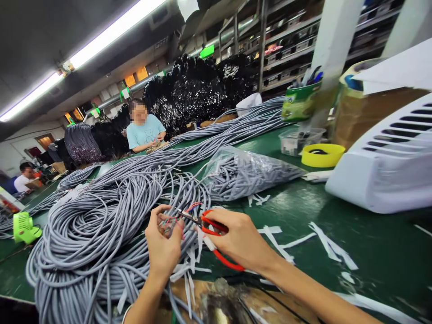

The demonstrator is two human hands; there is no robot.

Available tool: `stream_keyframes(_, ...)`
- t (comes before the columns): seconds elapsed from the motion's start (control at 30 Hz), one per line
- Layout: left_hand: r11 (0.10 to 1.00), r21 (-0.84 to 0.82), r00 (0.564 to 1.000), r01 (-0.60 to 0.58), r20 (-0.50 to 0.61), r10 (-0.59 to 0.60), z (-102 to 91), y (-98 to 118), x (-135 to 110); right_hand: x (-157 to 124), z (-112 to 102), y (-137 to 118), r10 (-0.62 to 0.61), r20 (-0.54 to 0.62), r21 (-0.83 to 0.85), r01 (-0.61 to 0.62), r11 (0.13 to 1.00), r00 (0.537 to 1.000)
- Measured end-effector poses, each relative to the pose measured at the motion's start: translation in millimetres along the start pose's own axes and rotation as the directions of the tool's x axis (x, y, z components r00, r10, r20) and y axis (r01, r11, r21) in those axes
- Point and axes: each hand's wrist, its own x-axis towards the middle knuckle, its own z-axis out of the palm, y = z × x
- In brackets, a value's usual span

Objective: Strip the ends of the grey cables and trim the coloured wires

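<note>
My left hand (pixel 164 245) is closed round the end of a grey cable (pixel 170 225), whose thin coloured inner wires stick out between the fingers. My right hand (pixel 238 240) grips red-handled scissors (pixel 209 227), blades pointing left and touching those wires. Both hands hover over the near edge of the green table (pixel 371 252). A large heap of coiled grey cables (pixel 97 229) lies just left of and behind my hands. White paper strips (pixel 324 243) are scattered on the table around and right of my hands.
A clear bag of cut grey cable pieces (pixel 249 173) lies behind my hands. At right stand a white fan housing (pixel 391 162), a yellow tape roll (pixel 322 155), a clear box (pixel 297 140) and a green cup (pixel 300 101). A small green fan (pixel 24 227) sits far left. Two people sit beyond.
</note>
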Motion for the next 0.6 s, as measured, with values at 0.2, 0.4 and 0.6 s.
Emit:
stream_keyframes(0.2,0.98,0.158,0.991,-0.123,-0.034,0.13,-5.2,-5.4,-2.5,0.8,6.8,0.2,0.058,0.094,0.118,-0.069,0.991,0.994)
stream_keyframes(0.4,0.876,0.303,0.914,-0.375,-0.037,0.404,-10.8,-4.9,-6.5,-4.9,8.9,-4.2,-0.069,0.06,0.066,0.065,0.996,0.996)
stream_keyframes(0.6,0.792,0.388,0.855,-0.472,-0.019,0.519,-9.8,-4.0,-8.5,-11.0,12.1,-3.5,-0.192,-0.024,-0.125,0.188,0.974,0.981)
